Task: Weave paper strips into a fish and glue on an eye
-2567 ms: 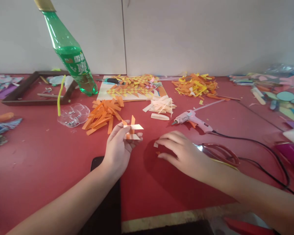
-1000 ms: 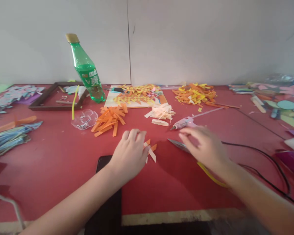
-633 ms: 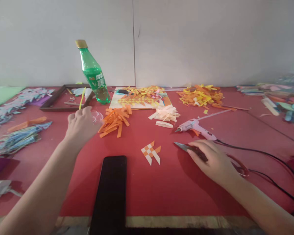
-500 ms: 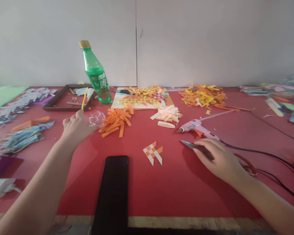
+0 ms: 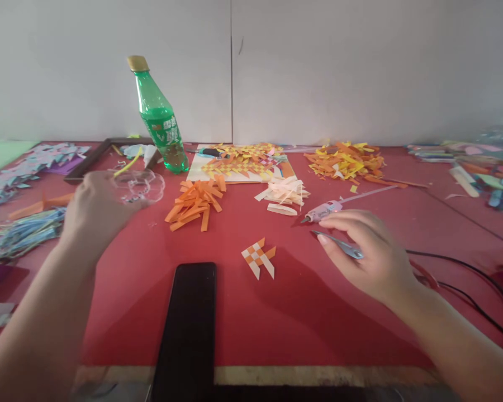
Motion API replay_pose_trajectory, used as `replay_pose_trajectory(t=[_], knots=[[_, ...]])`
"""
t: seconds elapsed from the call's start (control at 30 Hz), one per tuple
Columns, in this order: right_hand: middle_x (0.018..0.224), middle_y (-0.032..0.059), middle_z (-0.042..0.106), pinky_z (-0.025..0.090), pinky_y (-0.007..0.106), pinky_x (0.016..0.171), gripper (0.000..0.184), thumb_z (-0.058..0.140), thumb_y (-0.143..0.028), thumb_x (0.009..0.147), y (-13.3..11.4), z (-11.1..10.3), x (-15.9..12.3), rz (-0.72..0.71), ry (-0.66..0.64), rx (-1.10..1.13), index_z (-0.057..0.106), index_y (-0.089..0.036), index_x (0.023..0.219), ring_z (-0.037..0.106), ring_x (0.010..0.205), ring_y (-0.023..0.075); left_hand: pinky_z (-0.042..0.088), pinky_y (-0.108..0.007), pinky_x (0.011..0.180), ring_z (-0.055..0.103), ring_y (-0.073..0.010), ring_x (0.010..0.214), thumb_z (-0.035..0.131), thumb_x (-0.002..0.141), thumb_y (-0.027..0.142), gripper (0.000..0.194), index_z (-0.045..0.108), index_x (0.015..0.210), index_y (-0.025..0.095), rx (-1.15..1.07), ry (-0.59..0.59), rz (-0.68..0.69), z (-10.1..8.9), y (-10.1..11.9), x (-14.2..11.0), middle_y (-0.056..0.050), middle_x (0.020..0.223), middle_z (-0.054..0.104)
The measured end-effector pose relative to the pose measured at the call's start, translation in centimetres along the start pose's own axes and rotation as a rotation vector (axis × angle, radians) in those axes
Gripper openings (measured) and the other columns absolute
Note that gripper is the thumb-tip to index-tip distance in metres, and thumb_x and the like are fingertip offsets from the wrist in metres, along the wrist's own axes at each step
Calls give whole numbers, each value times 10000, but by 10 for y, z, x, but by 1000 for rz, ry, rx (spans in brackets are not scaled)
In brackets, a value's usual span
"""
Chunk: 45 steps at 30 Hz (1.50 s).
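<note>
My left hand (image 5: 96, 209) is closed at the left side of a clear flower-shaped dish (image 5: 153, 187), which has small bits in it. A thin yellow stick (image 5: 129, 161) leans at that dish, its lower end by my fingers. My right hand (image 5: 369, 251) hovers with thumb and fingers apart over scissors (image 5: 346, 245), whose blades point left; the palm hides their middle. Between the hands lies a small woven paper fish (image 5: 257, 257) in orange and cream, flat on the red table (image 5: 251, 329).
A pink glue gun (image 5: 324, 210) rests beyond my right hand, its cord trailing right. Orange strips (image 5: 199, 204), cream strips (image 5: 283, 192) and a yellow-orange heap (image 5: 347, 161) lie behind. A green bottle (image 5: 161, 125), dark frame (image 5: 81, 167) and black phone (image 5: 188, 329) are also there.
The woven fish was set down on the table. My left hand went left to the dish, which has shifted left with the yellow stick. My right hand has loosened from the scissors.
</note>
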State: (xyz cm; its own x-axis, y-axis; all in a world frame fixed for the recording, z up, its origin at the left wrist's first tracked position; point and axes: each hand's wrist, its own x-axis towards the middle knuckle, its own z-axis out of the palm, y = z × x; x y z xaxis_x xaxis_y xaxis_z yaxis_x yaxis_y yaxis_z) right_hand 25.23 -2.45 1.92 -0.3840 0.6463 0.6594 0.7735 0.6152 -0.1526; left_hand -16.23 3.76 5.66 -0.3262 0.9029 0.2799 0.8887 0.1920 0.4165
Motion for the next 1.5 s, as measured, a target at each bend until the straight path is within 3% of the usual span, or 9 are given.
replay_pose_trajectory(t=[0.13, 0.33, 0.57, 0.63, 0.8, 0.93, 1.13, 1.23, 1.5], knots=[[967, 74, 682, 502, 403, 898, 188, 637, -152, 831, -20, 10, 18, 103, 13, 155, 618, -214, 1008, 645, 941, 226, 542, -475, 880, 659, -313, 1000, 857, 586, 409, 822, 481, 1250, 107, -83, 114, 76, -1, 40, -26, -165, 1187, 641], [959, 42, 687, 580, 337, 721, 251, 627, -397, 873, -29, 35, 20, 717, -114, 933, 564, -243, 1061, 684, 874, 183, 528, -458, 934, 622, -300, 1099, 829, 669, 403, 702, 469, 1243, 218, -389, -157, 516, 51, 95, -91, -111, 1218, 609], [807, -14, 667, 563, 275, 543, 399, 734, -387, 776, -29, 39, 9, 970, -83, 1084, 466, -227, 1024, 675, 629, 138, 546, -467, 942, 583, -310, 1185, 880, 613, 312, 945, 324, 1378, 331, -958, -604, 281, 80, 105, -124, -121, 1507, 351], [851, -2, 684, 579, 280, 578, 372, 717, -379, 793, -32, 36, 9, 941, -99, 1045, 470, -228, 1026, 679, 638, 130, 571, -457, 893, 614, -306, 1150, 882, 618, 303, 1081, 186, 1440, 397, -1228, -776, 85, 75, 105, -123, -124, 1573, 257], [897, 18, 701, 584, 270, 561, 325, 680, -371, 831, -37, 34, 5, 865, -157, 973, 468, -239, 1039, 675, 617, 126, 579, -385, 783, 710, -262, 940, 675, 866, 332, 519, 463, 1321, 197, -1409, -1140, -309, 70, 106, -113, -170, 1289, 625], [1010, 63, 676, 606, 307, 675, 313, 651, -321, 861, -35, 37, -2, 724, -136, 763, 483, -233, 1110, 694, 857, 182, 574, -338, 783, 720, -196, 848, 673, 873, 275, 333, 573, 1169, 160, -1398, -1188, -322, 76, 105, -113, -141, 1189, 693], [1222, 102, 537, 450, 527, 1000, 193, 693, -185, 818, -25, 22, 14, -4, -169, 105, 635, -246, 992, 502, 1202, 303, 547, -269, 799, 701, -177, 938, 669, 872, 214, 260, 607, 1117, 156, -1427, -1213, -300, 79, 106, -115, -106, 1070, 742], [1169, 95, 557, 422, 515, 1025, 39, 656, -211, 857, -23, 13, 34, -131, -291, 71, 685, -236, 858, 478, 1211, 311, 521, -263, 817, 689, -178, 956, 667, 875, 231, 276, 618, 1137, 159, -1378, -1238, -262, 77, 106, -115, -94, 1056, 741], [1089, 107, 592, 471, 505, 986, 217, 580, -169, 887, -30, 11, 67, -378, -502, 75, 676, -199, 695, 500, 1186, 313, 511, -296, 813, 669, -190, 924, 590, 924, 356, 343, 635, 1222, 192, -1351, -1307, -241, 77, 102, -113, -79, 1034, 709]])
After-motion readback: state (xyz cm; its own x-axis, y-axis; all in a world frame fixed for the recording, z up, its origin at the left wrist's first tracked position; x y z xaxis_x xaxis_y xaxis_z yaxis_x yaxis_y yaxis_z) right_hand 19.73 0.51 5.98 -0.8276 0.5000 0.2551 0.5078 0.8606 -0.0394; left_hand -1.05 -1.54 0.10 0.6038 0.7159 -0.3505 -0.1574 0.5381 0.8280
